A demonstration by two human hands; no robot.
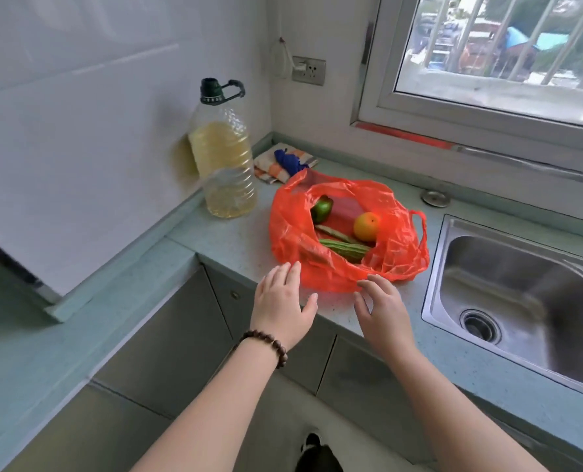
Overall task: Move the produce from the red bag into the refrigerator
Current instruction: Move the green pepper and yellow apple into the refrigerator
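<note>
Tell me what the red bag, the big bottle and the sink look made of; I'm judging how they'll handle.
Crinkled red carrier bag: thin glossy plastic film, translucent. Large clear bottle of yellow liquid: ribbed transparent plastic, probably rigid. Steel-grey sink: looks like brushed stainless steel, reflective.

Thin glossy plastic red bag (346, 264) (crinkled), brushed metal sink (508, 267), speckled, perhaps stone countertop (235, 240)

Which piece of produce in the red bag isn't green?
The round orange fruit, at the right of the red plastic bag; the pepper and ridged gourd are green.
</note>
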